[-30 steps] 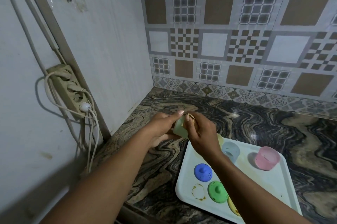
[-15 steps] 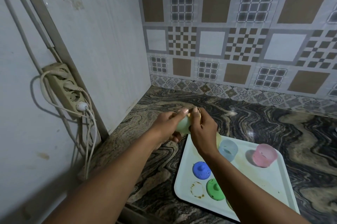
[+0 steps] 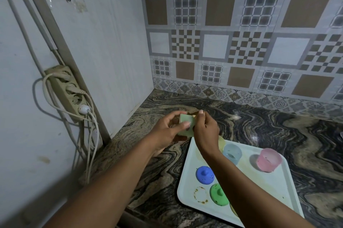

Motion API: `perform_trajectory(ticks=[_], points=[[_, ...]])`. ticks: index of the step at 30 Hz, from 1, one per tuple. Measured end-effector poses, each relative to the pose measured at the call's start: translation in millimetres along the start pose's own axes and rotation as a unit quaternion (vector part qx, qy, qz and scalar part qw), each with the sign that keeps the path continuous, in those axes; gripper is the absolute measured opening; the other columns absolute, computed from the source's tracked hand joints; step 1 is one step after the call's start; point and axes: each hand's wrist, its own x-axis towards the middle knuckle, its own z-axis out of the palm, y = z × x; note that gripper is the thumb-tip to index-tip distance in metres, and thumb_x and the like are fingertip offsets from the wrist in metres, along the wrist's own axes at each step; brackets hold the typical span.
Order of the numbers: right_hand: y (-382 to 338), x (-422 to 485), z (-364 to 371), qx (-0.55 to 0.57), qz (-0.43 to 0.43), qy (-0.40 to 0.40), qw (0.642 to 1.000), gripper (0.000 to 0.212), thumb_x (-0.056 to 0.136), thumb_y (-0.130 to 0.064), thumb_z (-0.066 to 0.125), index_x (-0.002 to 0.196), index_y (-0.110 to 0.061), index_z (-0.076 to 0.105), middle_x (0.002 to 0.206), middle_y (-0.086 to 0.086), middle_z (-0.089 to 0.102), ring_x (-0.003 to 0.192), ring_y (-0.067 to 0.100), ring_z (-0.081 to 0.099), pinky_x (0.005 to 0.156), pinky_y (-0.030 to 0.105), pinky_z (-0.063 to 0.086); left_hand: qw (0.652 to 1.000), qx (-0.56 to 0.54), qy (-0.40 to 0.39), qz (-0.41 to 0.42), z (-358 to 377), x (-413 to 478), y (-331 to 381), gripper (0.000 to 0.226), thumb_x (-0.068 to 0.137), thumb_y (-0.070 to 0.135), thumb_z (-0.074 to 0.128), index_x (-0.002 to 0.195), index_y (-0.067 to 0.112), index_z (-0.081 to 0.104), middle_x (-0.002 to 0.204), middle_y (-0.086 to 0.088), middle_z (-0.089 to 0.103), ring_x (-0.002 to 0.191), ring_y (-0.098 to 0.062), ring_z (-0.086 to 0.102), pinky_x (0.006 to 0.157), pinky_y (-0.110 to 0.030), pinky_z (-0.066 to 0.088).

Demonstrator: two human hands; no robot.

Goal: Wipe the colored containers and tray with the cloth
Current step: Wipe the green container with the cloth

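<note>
My left hand (image 3: 167, 131) grips a pale green container (image 3: 186, 124) above the counter, just beyond the tray's far left corner. My right hand (image 3: 206, 129) is at the container's open end, fingers pinched on something yellowish, probably the cloth, which is mostly hidden. The white tray (image 3: 267, 188) lies at the lower right. On it stand a pale blue container (image 3: 233, 153) and a pink container (image 3: 269, 160); a blue lid (image 3: 205, 174) and a green lid (image 3: 219, 194) lie nearer me. A brown ring stain (image 3: 200, 194) marks the tray's near left corner.
The marbled stone counter (image 3: 278, 125) runs to tiled walls behind and a white wall on the left. A power strip (image 3: 68, 92) with plugged-in cables hangs on the left wall. A yellowish item on the tray is partly hidden behind my right wrist.
The green container has turned in my left hand, now showing its side more. My right hand's fingers shifted slightly at its rim. Tray items stay put.
</note>
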Motion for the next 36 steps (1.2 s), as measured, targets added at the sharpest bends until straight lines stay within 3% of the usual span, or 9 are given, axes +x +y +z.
perform_trajectory(ticks=[4, 10, 14, 16, 20, 25, 29, 33, 36], points=[[2, 10, 7, 0.050, 0.189, -0.030, 0.980, 0.041, 0.091, -0.041, 0.041, 0.077, -0.012, 0.066, 0.081, 0.016, 0.069, 0.086, 0.041, 0.066, 0.075, 0.054, 0.055, 0.991, 0.112, 0.030, 0.060, -2, -2, -7, 0.031, 0.086, 0.024, 0.078, 0.114, 0.036, 0.069, 0.118, -0.007, 0.067, 0.108, -0.020, 0.068, 0.090, -0.041, 0.060], [-6, -4, 7, -0.010, 0.030, -0.013, 0.999, 0.041, 0.097, -0.047, 0.036, 0.075, -0.021, 0.060, 0.075, 0.002, 0.064, 0.082, 0.028, 0.061, 0.074, 0.047, 0.052, 0.995, 0.064, 0.071, 0.018, -1, 2, 0, 0.026, 0.087, 0.034, 0.077, 0.109, 0.022, 0.072, 0.108, -0.013, 0.071, 0.100, -0.029, 0.071, 0.086, -0.051, 0.060], [-10, 20, 0, 0.159, 0.352, -0.069, 0.920, 0.029, 0.098, -0.023, 0.040, 0.092, -0.008, 0.063, 0.093, 0.019, 0.068, 0.079, 0.033, 0.065, 0.064, 0.044, 0.059, 0.996, 0.037, 0.065, 0.045, -3, -3, -3, 0.020, 0.092, 0.019, 0.071, 0.111, 0.023, 0.068, 0.119, -0.010, 0.064, 0.103, -0.026, 0.066, 0.083, -0.041, 0.061], [-10, 25, -12, 0.211, 0.382, -0.055, 0.898, 0.028, 0.097, -0.013, 0.040, 0.096, -0.002, 0.066, 0.087, 0.021, 0.070, 0.066, 0.032, 0.062, 0.057, 0.036, 0.052, 0.992, -0.085, 0.091, 0.002, -7, -4, -1, 0.019, 0.099, 0.021, 0.059, 0.116, 0.012, 0.061, 0.119, -0.016, 0.060, 0.095, -0.030, 0.063, 0.072, -0.039, 0.060], [-10, -11, -16, 0.084, 0.045, 0.018, 0.995, 0.039, 0.106, -0.037, 0.037, 0.115, -0.016, 0.069, 0.102, 0.003, 0.073, 0.092, 0.018, 0.069, 0.076, 0.027, 0.054, 0.982, -0.136, 0.117, -0.055, -11, -1, -2, 0.043, 0.104, 0.037, 0.045, 0.131, 0.003, 0.052, 0.107, -0.022, 0.056, 0.079, -0.027, 0.057, 0.058, -0.034, 0.051], [-7, -41, 13, -0.045, -0.193, -0.103, 0.975, 0.055, 0.106, -0.045, 0.028, 0.155, -0.021, 0.033, 0.159, -0.001, 0.037, 0.149, 0.010, 0.029, 0.118, 0.029, 0.028, 0.984, -0.153, 0.052, -0.074, 3, -2, 1, 0.046, 0.105, 0.043, 0.041, 0.123, 0.011, 0.069, 0.112, -0.015, 0.072, 0.100, -0.028, 0.068, 0.092, -0.043, 0.052], [-15, -19, 8, 0.083, -0.019, -0.125, 0.988, 0.054, 0.102, -0.055, 0.031, 0.129, -0.017, 0.060, 0.114, 0.012, 0.069, 0.107, 0.022, 0.065, 0.089, 0.045, 0.053, 0.998, -0.017, 0.064, -0.006, -2, -1, 4, 0.021, 0.102, 0.038, 0.051, 0.111, 0.021, 0.062, 0.101, -0.015, 0.066, 0.084, -0.026, 0.064, 0.069, -0.038, 0.052], [-31, -1, -7, 0.261, 0.284, -0.097, 0.918, 0.038, 0.107, -0.035, 0.042, 0.098, -0.006, 0.063, 0.085, 0.013, 0.065, 0.080, 0.026, 0.062, 0.074, 0.042, 0.050, 0.994, 0.067, 0.076, 0.051, -3, -5, 0, 0.024, 0.085, 0.039, 0.067, 0.109, 0.035, 0.065, 0.114, -0.010, 0.066, 0.096, -0.025, 0.067, 0.075, -0.038, 0.058], [-30, -12, -6, 0.219, 0.196, -0.089, 0.952, 0.039, 0.108, -0.036, 0.040, 0.098, -0.007, 0.066, 0.082, 0.009, 0.064, 0.075, 0.019, 0.059, 0.069, 0.034, 0.049, 0.991, 0.043, 0.113, 0.054, -3, -3, -2, 0.039, 0.080, 0.035, 0.074, 0.117, 0.034, 0.061, 0.118, -0.006, 0.066, 0.108, -0.023, 0.067, 0.095, -0.040, 0.057]])
